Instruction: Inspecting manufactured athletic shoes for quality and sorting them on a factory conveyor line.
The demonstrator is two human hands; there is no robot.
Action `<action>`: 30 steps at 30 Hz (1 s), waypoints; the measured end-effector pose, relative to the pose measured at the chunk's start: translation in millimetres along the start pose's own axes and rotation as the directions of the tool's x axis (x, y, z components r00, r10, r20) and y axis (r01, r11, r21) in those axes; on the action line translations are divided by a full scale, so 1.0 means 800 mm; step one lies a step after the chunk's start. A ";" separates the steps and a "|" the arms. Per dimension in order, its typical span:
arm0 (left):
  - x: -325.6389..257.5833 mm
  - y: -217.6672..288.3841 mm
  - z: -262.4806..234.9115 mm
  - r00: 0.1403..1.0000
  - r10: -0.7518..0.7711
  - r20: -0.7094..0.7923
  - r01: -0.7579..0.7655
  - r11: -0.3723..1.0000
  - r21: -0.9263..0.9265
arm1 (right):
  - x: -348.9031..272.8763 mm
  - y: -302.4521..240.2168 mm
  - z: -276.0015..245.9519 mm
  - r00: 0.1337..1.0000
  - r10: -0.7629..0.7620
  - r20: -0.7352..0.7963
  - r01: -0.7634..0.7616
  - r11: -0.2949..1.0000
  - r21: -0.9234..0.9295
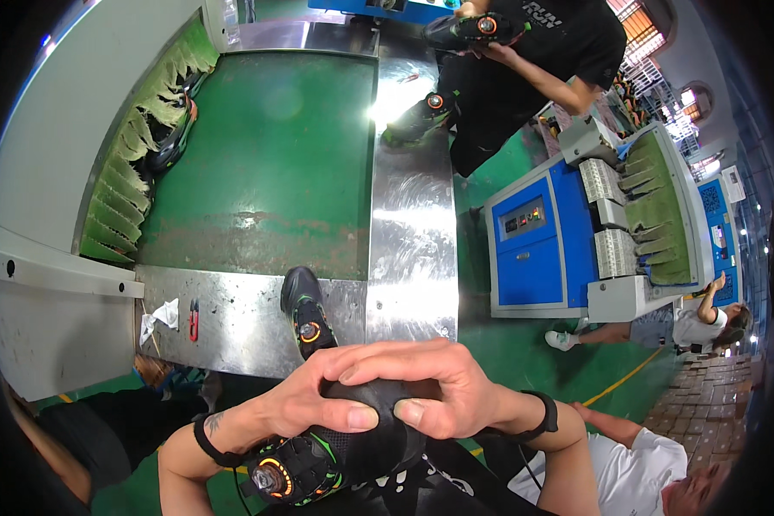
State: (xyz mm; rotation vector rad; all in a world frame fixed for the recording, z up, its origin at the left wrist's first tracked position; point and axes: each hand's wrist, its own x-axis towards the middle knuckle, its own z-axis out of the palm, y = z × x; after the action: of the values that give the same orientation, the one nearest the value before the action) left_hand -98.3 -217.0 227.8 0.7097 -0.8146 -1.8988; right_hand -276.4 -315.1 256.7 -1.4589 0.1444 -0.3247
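Close to my body is a black shoe [365, 443] with green trim and an orange-ringed dial on its side. My left hand [314, 400] and my right hand [447, 391] are closed around its toe end. Both thumbs press on the dark upper, while the fingers curl over the far side and meet at the tips. Just beyond my hands, a second shoe [301, 297] of the same kind rests on the steel ledge [241, 322]. My fingers partly cover the held shoe.
A green conveyor belt [267, 155] runs from a fringed machine opening [116, 202], where shoes show at left. Red thread snips [194, 321] and a white cloth [161, 320] lie on the ledge. A co-worker [568, 52] handles a shoe at far right. A blue machine [533, 249] stands right.
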 end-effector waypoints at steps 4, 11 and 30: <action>-0.002 -0.007 -0.007 0.998 -0.044 0.035 0.043 0.998 0.043 | 0.000 -0.001 0.010 0.997 -0.040 -0.068 0.038 0.999 -0.038; -0.003 0.018 -0.001 0.996 -0.004 -0.088 0.016 0.990 0.141 | 0.020 0.013 0.009 0.986 -0.147 -0.080 0.152 0.987 0.057; -0.017 0.020 0.030 0.950 -0.100 -0.298 0.086 0.995 -0.058 | 0.018 0.017 0.026 0.989 -0.049 -0.143 0.069 0.989 0.133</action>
State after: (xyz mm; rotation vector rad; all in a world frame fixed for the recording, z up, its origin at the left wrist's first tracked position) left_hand -102.2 -204.5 257.2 0.9952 -0.5527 -1.8260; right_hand -255.1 -298.7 246.9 -1.3060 0.1877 -0.4763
